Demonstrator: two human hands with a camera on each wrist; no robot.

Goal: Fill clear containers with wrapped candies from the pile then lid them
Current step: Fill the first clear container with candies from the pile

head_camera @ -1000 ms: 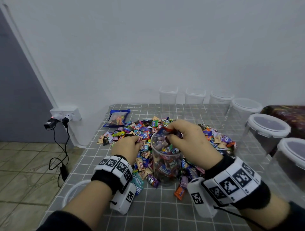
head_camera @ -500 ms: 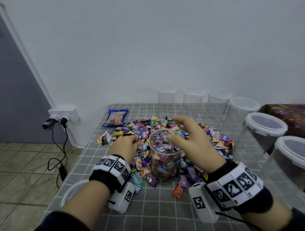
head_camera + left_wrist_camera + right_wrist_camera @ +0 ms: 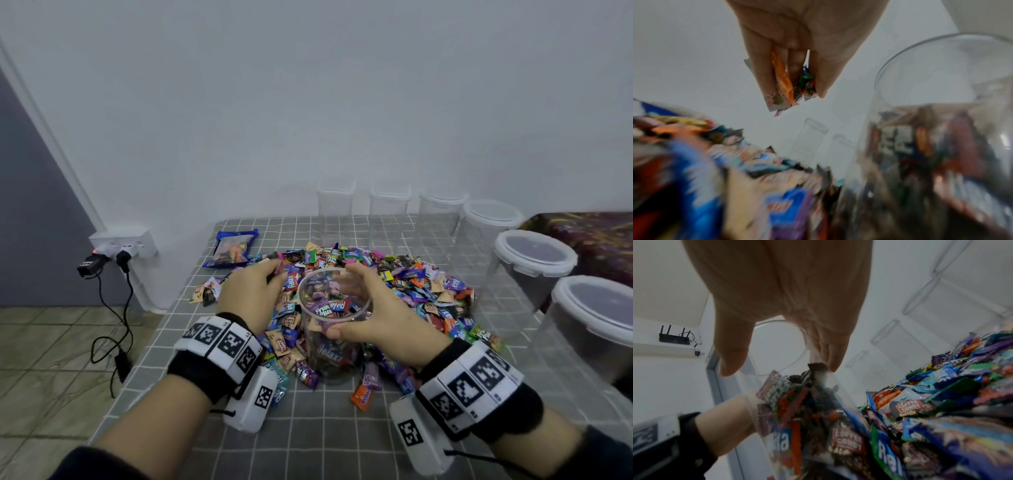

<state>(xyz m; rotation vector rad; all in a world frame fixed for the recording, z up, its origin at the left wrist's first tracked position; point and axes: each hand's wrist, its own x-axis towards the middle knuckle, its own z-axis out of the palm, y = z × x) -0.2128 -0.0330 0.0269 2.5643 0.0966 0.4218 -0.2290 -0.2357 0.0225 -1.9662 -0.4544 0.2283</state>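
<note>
Candies (image 3: pixel 789 84) pinched in the left hand (image 3: pixel 251 293) (beside the container (image 3: pixel 334 329), which the right hand (image 3: pixel 373 318) clasps) may spill past its rim.

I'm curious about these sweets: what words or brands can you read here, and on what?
"COFFEE CANDY": brown wrapper in the pile, and another inside the jar.
"Relax": red wrapper in the pile; also a blue one seen through the jar wall.
"Fruit Plus": purple wrapper atop the jar's candies.
Remaining wrappers and the blue bag: too small or blurred.
</note>
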